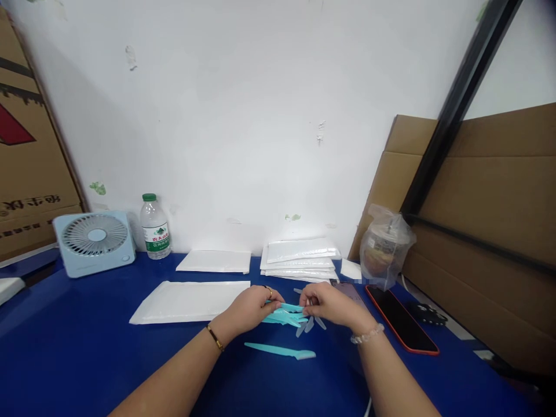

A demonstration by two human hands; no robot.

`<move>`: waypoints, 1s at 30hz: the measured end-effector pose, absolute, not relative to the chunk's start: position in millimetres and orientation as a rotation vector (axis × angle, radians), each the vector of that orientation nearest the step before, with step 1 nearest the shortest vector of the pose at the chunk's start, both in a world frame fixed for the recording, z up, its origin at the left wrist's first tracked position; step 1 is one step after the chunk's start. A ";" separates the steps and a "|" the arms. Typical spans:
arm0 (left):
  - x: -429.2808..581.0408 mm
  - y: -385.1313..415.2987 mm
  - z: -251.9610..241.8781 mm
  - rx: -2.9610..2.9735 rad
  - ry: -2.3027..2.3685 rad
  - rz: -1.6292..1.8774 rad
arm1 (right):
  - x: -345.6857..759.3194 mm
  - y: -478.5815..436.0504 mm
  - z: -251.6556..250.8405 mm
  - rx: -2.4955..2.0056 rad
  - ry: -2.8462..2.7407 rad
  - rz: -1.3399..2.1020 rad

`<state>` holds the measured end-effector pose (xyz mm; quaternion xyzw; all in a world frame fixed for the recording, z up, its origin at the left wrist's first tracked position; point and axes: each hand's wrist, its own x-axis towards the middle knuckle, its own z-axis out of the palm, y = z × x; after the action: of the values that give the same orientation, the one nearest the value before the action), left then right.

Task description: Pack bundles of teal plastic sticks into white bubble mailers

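My left hand (254, 308) is closed, thumb against fingers, at the left end of a bunch of turquoise eyebrow razors (284, 317). Opposite it, my right hand (326, 304) pinches the right end of the uppermost razor. Small translucent blade caps (309, 324) lie fanned out on the table just under the right fingers, partly hidden. Nearer to me, a single turquoise razor (278, 351) rests flat by itself with its pale head pointing right. A white padded mailer (186, 302) lies flat left of my hands.
On the blue table (108, 359), a stack of white mailers (299, 263) and another mailer (215, 261) lie by the wall. A fan (96, 243) and water bottle (155, 229) stand at left. A phone (402, 318) and bagged drink cup (384, 249) are at right, beside cardboard (495, 231).
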<state>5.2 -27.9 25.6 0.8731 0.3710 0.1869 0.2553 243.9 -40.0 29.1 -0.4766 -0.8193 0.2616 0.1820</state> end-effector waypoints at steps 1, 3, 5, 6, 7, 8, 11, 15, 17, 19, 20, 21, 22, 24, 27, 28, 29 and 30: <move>5.8 -27.9 25.0 2.399 1.031 0.508 | 245.1 -39.0 27.8 -1.350 -2.302 0.751; 5.7 -26.6 23.4 2.441 1.078 0.503 | 249.1 -36.5 24.4 -1.367 -2.290 0.755; 4.0 -24.3 22.0 2.461 1.133 0.497 | 254.1 -33.5 21.2 -1.404 -2.277 0.753; 2.8 -23.2 21.6 2.466 1.160 0.487 | 256.5 -32.2 20.0 -1.429 -2.264 0.750; 1.6 -22.4 21.6 2.472 1.186 0.478 | 258.7 -31.0 19.2 -1.454 -2.246 0.747; 0.6 -22.2 22.1 2.485 1.210 0.477 | 260.5 -30.0 18.7 -1.473 -2.226 0.748; 0.0 -26.4 25.5 2.546 1.208 0.510 | 263.3 -29.0 18.8 -1.486 -2.188 0.727; 4.3 -40.9 29.3 2.557 0.962 0.295 | 262.2 -31.4 21.9 -1.463 -2.210 0.663; 7.5 -47.4 28.6 2.556 0.928 0.171 | 260.4 -34.3 25.7 -1.434 -2.229 0.687; 10.1 -50.7 27.0 2.560 0.964 0.142 | 258.1 -38.4 31.6 -1.375 -2.237 0.773; 10.8 -51.0 26.5 2.554 0.983 0.162 | 256.7 -40.8 35.1 -1.334 -2.235 0.833; 11.1 -50.3 26.2 2.537 1.000 0.201 | 255.3 -43.4 38.8 -1.289 -2.229 0.899; 10.8 -48.9 26.3 2.507 1.018 0.254 | 253.9 -45.8 42.2 -1.242 -2.217 0.959; 8.7 -44.3 27.3 2.398 1.043 0.350 | 251.1 -49.8 47.4 -1.152 -2.180 1.048; 3.6 -35.7 29.6 2.148 0.977 0.389 | 247.7 -51.7 48.6 -1.066 -2.092 1.090; 1.7 -33.1 30.3 2.063 0.927 0.380 | 247.0 -51.3 47.7 -1.057 -2.056 1.078; -0.2 -30.7 31.0 1.984 0.875 0.365 | 246.7 -50.7 46.6 -1.054 -2.020 1.060; -2.2 -28.6 31.4 1.912 0.832 0.347 | 246.9 -49.8 45.8 -1.055 -1.986 1.036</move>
<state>-2.2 -28.6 31.4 0.7877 0.3427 0.1430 0.4915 246.9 -49.8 45.8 -0.4027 -0.7582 0.3955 0.3265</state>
